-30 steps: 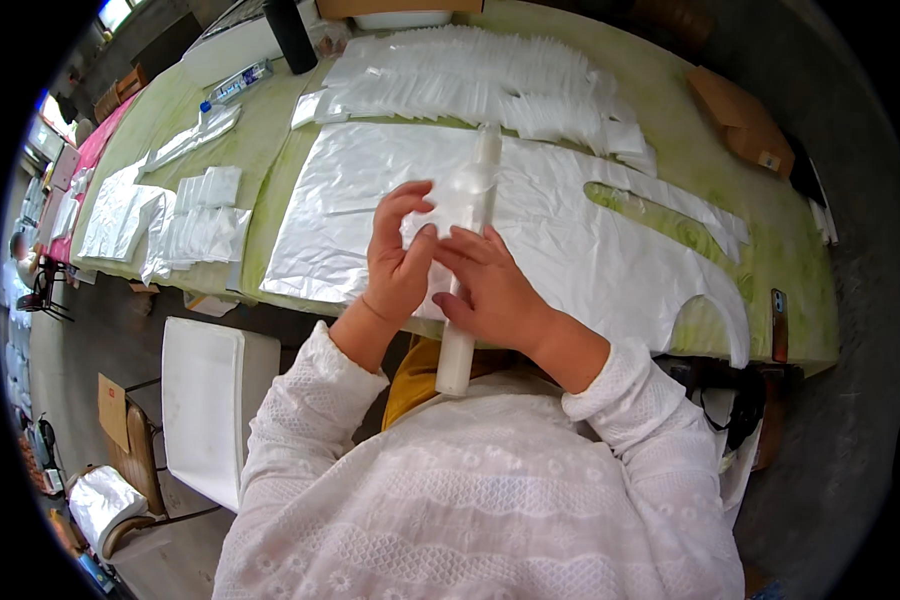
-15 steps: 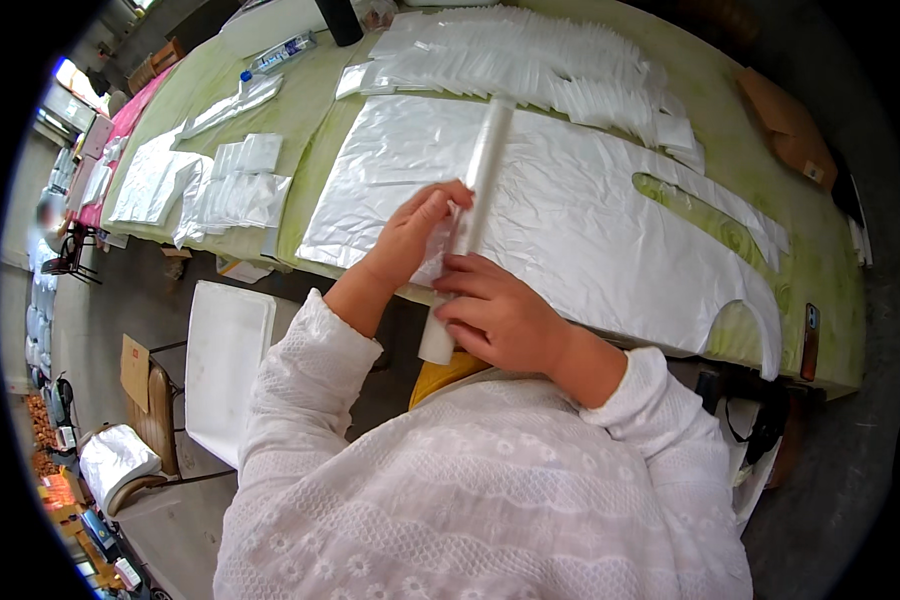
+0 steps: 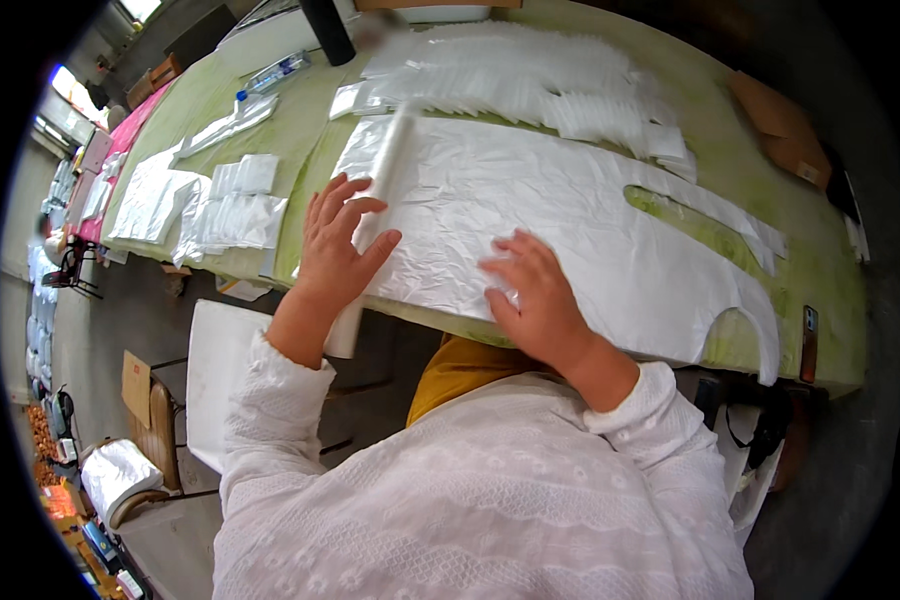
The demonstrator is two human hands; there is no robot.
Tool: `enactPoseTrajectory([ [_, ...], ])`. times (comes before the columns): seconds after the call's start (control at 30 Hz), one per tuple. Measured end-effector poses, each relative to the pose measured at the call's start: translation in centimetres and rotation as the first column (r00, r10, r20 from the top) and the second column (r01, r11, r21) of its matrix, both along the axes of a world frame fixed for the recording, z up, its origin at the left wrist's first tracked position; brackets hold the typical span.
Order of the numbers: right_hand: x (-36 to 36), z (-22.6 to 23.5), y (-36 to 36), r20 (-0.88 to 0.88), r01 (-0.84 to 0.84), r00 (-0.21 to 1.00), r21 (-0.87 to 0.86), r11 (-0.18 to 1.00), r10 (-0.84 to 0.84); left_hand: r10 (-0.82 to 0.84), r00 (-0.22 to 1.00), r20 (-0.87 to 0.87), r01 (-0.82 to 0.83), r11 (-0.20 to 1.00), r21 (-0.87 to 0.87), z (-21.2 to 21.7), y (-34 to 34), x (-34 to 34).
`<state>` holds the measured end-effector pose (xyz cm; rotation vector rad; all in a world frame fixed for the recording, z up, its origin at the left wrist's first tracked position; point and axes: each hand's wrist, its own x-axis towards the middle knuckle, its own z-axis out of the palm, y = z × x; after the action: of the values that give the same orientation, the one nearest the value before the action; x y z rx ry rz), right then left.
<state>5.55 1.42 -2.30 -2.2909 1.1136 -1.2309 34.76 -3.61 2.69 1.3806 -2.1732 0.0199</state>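
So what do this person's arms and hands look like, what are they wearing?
Both arms are covered by long white sleeves of a textured, lace-like fabric with scalloped bands, ending in gathered cuffs at the wrists. The left hand and the right hand are bare: no gloves, and no rings or watch that I can make out. A mustard-yellow garment shows under the white top at the front.

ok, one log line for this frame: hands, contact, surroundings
left hand: flat on white roll | right hand: palm down on crinkled plastic sheet | green table | stacked bags to left
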Motion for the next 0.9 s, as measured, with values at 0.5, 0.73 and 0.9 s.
enactPoseTrajectory([
  [0.5,-8.6,0.6,-21.6,-0.59,0.398,0.606,-0.357,0.845,-0.534,0.119,0.981,0.153,-0.17,0.907,0.385,-1.1,-0.5,0.2],
  [0.73,-8.4,0.5,-25.8,-0.618,0.463,0.554,-0.328,0.824,-0.557,0.105,0.985,0.135,-0.149,0.915,0.374,-0.9,-0.6,-0.3],
  [0.9,-8.2,2.0,-23.2,-0.63,0.386,0.602,-0.308,0.87,-0.49,0.09,0.989,0.121,-0.126,0.933,0.337,-1.1,-0.4,-0.1],
])
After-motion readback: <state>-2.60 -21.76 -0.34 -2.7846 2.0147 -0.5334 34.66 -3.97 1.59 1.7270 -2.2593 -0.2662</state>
